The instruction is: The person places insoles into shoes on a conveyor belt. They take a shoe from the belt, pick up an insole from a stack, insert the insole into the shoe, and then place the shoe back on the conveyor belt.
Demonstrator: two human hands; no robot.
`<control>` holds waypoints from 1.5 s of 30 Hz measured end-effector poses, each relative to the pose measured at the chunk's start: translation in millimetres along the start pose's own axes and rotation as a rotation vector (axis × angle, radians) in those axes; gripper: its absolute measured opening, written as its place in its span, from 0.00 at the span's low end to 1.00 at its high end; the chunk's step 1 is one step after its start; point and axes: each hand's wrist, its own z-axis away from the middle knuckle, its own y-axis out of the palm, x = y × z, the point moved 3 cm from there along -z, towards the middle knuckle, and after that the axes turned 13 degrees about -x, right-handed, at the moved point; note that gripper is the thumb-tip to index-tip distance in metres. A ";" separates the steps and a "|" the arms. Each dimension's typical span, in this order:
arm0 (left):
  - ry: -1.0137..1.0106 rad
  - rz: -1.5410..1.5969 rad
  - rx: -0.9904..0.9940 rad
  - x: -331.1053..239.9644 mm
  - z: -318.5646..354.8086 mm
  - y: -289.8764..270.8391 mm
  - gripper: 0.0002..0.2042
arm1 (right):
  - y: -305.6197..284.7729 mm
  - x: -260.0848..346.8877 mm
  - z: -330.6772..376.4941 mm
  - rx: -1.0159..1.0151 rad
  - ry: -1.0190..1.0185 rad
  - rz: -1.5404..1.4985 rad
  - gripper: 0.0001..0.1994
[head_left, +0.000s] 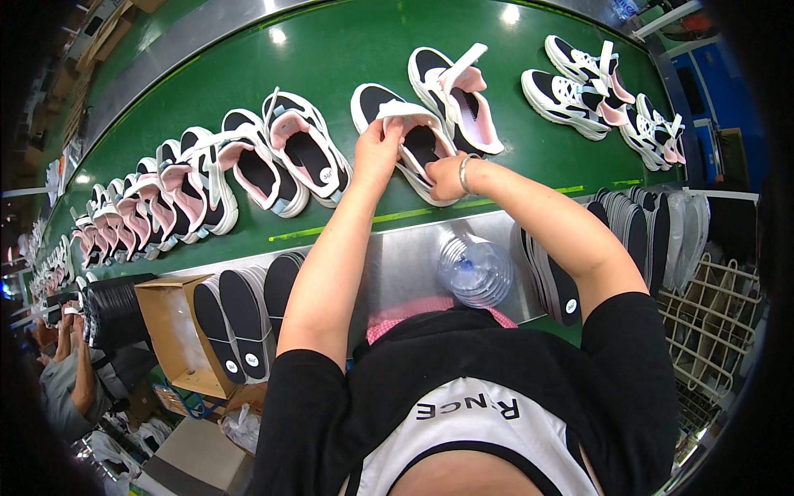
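Observation:
A white and black sneaker with pink lining lies on the green work surface in front of me, toe pointing away. My left hand pinches its raised tongue near the opening. At the heel, my right hand is closed round the collar, its fingertips reaching into the shoe. A dark insole shows inside; whether those fingers touch it cannot be told. Just to the right lies a matching sneaker, its strap sticking up and a pale inside showing. Left of my left hand, another sneaker holds a dark insole with a white round sticker.
A long row of sneakers runs leftward, with several more at the far right. Stacked insoles stand near a cardboard box. A clear plastic container sits on the metal edge. Another person works at far left.

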 end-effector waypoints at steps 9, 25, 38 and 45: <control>-0.079 0.021 0.088 -24.6 2.8 9.7 0.17 | 6.7 -26.0 -21.9 -0.545 0.188 -1.563 0.12; 0.546 -0.433 -0.146 -37.2 27.1 -31.9 0.10 | 28.5 -35.4 174.6 -0.472 -0.396 0.036 0.05; 0.606 -1.938 0.565 -17.6 -25.9 -87.5 0.11 | 29.7 -45.0 180.0 -0.402 -0.294 -0.101 0.04; 0.535 -1.948 0.536 -19.6 -27.3 -81.7 0.11 | 37.0 -52.9 180.8 -0.405 -0.251 -0.160 0.04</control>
